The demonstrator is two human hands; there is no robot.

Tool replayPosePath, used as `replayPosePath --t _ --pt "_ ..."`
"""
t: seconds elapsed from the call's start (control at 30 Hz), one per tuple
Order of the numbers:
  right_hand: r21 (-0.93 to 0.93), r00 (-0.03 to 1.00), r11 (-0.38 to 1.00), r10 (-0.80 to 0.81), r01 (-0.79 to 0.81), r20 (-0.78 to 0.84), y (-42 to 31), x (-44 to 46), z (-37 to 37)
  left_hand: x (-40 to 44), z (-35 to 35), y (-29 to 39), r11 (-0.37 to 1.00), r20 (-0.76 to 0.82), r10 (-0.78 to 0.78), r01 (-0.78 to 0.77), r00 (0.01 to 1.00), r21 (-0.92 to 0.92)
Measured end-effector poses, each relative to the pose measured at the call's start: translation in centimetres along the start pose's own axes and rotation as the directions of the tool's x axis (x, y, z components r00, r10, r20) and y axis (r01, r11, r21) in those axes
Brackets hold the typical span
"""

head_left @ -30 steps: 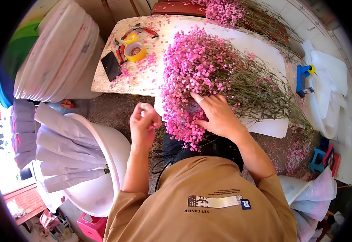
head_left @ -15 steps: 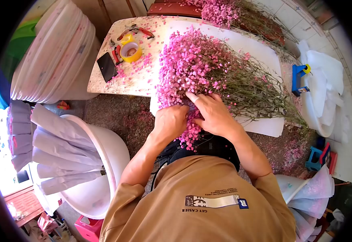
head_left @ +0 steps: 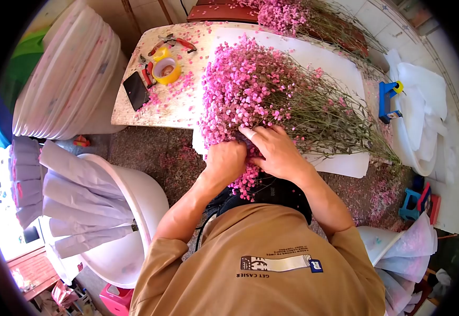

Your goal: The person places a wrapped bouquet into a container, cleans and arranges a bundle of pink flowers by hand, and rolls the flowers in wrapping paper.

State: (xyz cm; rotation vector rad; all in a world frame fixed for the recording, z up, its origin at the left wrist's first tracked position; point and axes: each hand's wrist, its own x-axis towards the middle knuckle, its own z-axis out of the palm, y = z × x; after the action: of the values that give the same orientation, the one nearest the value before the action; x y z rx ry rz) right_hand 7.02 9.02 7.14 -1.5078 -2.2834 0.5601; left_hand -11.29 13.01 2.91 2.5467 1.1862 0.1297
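Note:
A large bunch of pink baby's breath (head_left: 240, 87) lies on white paper (head_left: 340, 167), blooms to the left and thin green stems (head_left: 345, 124) to the right. My left hand (head_left: 226, 159) is closed at the near edge of the blooms, its knuckles up and fingertips hidden among the flowers. My right hand (head_left: 275, 151), with a ring on one finger, lies beside it on the flowers and upper stems. Its fingers are stretched out and its thumb stands apart. A small cluster of blooms (head_left: 245, 183) hangs below and between both hands, over the table edge.
On the wooden table (head_left: 179, 113) lie yellow tape (head_left: 166, 70), red-handled pliers (head_left: 179, 42) and a black phone (head_left: 135, 90). More pink flowers (head_left: 282, 18) lie behind. A white tub (head_left: 153, 203) with wrapped bundles stands left; a blue tape dispenser (head_left: 385, 102) is at right.
The view has shifted slightly. My left hand has turned a little and its fingers look more tightly curled. My right hand stays almost in place on the flowers.

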Motion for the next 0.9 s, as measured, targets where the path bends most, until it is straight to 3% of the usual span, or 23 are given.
replayPosePath --t 0.13,0.2,0.27,0.4,0.47,0.57,0.6,0.7,0.73,0.8,0.9 --pt "-0.034 0.998 0.999 -0.027 0.025 -0.053 0.2 0.1 0.2 -0.4 -0.8 0.0 0.986 -0.129 -0.049 0.028 0.990 -0.163" --pt "-0.043 0.995 0.998 -0.042 0.038 -0.095 0.5 0.1 0.0 -1.1 -0.9 0.3 0.769 -0.193 -0.306 0.122 0.932 -0.628" --pt "0.009 0.995 0.999 -0.048 0.049 -0.089 0.2 0.3 -0.6 -1.9 -0.4 0.7 0.747 -0.251 -0.328 0.087 0.911 -0.660" --pt "-0.021 0.995 0.999 -0.048 0.046 -0.085 0.1 0.6 -0.4 -2.4 -1.0 -0.5 0.297 -0.158 -0.706 0.085 0.691 -0.951" --pt "-0.035 0.995 0.998 -0.054 0.051 -0.089 0.4 0.4 0.1 -2.7 -3.0 -2.3 0.022 -0.086 -0.734 -0.103 0.673 -0.994" --pt "-0.030 0.994 0.997 -0.067 0.064 -0.090 0.4 0.4 0.1 -4.4 -4.2 -4.9 -0.281 -0.111 -0.532 -0.299 0.840 -0.912" --pt "-0.015 0.993 0.998 -0.064 0.062 -0.101 0.3 0.4 0.0 -4.8 -4.0 -5.0 -0.274 -0.114 -0.537 -0.300 0.836 -0.914" --pt "-0.005 0.993 0.998 -0.061 0.061 -0.103 0.0 0.6 -0.3 -5.7 -3.7 -5.7 -0.469 -0.101 -0.447 -0.329 0.889 -0.820" --pt "-0.010 0.993 0.998 -0.058 0.057 -0.101 0.0 0.6 -0.3 -5.6 -3.6 -5.6 -0.522 -0.052 -0.494 -0.344 0.868 -0.781" --pt "-0.018 0.991 0.997 -0.072 0.071 -0.112 0.0 0.5 -0.2 -5.9 -3.4 -5.4 -0.506 -0.020 -0.494 -0.307 0.869 -0.806" --pt "0.018 0.994 0.997 -0.072 0.074 -0.083 -0.3 0.3 -1.1 -7.1 -3.0 -6.3 -0.337 -0.068 -0.598 -0.328 0.798 -0.883"
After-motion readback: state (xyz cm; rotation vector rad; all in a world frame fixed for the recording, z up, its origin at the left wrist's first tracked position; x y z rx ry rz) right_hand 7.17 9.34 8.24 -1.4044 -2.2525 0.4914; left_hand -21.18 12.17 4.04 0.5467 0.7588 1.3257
